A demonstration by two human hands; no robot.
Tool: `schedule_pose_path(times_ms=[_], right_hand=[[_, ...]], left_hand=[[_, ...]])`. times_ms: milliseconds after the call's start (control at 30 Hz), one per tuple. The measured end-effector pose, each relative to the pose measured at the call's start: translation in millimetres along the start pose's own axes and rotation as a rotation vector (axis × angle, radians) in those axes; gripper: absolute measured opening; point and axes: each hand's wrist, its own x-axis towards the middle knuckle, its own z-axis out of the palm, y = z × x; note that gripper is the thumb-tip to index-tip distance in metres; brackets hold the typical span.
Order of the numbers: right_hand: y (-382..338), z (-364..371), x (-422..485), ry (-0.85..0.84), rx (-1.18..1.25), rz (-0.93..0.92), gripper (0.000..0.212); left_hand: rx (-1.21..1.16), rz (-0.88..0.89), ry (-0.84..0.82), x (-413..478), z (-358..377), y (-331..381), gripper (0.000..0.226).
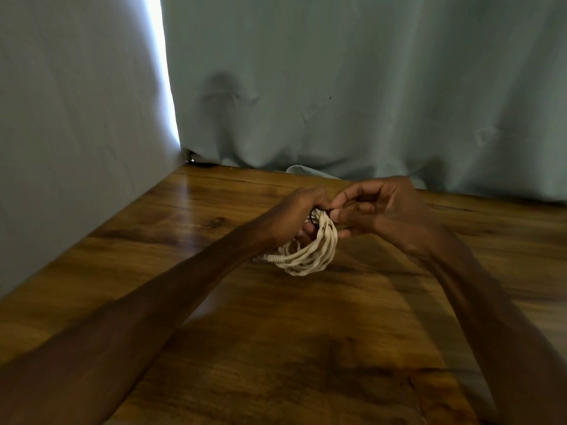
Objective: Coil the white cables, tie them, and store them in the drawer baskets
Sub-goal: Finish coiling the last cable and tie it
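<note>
Currently both hands are together above the wooden table [190, 305]: left hand [302, 210] grips the top of the coiled white cable [310, 257], fingers curled round the bundle. Right hand [379, 210] pinches a thin black tie [313, 217] at the top of the coil, fingertips touching the left hand. Coil hangs below, plug end [271, 258] pointing left; pale curtain [337, 87] behind.

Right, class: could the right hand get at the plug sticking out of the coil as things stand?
Probably yes: the plug juts uncovered from the coil below the left hand. But the right hand is busy, seemingly pinching the black tie at the coil's top.
</note>
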Motion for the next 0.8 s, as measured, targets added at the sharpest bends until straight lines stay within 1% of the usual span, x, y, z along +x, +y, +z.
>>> schedule_pose_path(times_ms=[67, 167, 200, 300, 333, 433, 500, 633, 767, 800], right_hand=[[0.4, -0.4, 1.0, -0.009, 0.01, 0.011, 0.021], [0.6, -0.5, 1.8, -0.02, 0.03, 0.024, 0.023], [0.6, -0.6, 2.0, -0.021, 0.03, 0.026, 0.024], [-0.1, -2.3, 1.7, -0.029, 0.041, 0.033, 0.027], [-0.5, -2.6, 1.1, -0.035, 0.048, 0.036, 0.027], [-0.5, -2.8, -0.1, -0.05, 0.049, 0.048, 0.022], [-0.6, -2.4, -0.6, -0.054, 0.044, 0.058, 0.022], [-0.7, -4.1, -1.1, -0.042, 0.048, 0.076, 0.023], [0.8, -6.9, -1.1, -0.052, 0.032, 0.11, 0.013], [0.8, -6.7, -0.8, -0.054, 0.028, 0.115, 0.012]], left_hand=[[0.023, 0.006, 0.015, 0.3, 0.0, 0.4, 0.042], [0.063, 0.01, 0.05, -0.2, 0.0, 0.5, 0.056], [0.066, 0.013, 0.055, -0.5, 0.2, 1.0, 0.056], [0.092, 0.043, 0.067, -1.7, 1.8, 3.0, 0.046], [0.1, 0.052, 0.065, -2.2, 1.8, 2.8, 0.047], [0.145, 0.064, 0.083, -3.3, 2.5, 2.6, 0.062], [0.188, 0.076, 0.104, -3.4, 3.0, 2.6, 0.068], [0.212, 0.076, 0.112, -3.9, 3.9, 3.9, 0.068], [0.189, 0.082, 0.116, -3.5, 6.7, 2.2, 0.055], [0.186, 0.084, 0.109, -3.1, 8.1, 2.3, 0.056]])
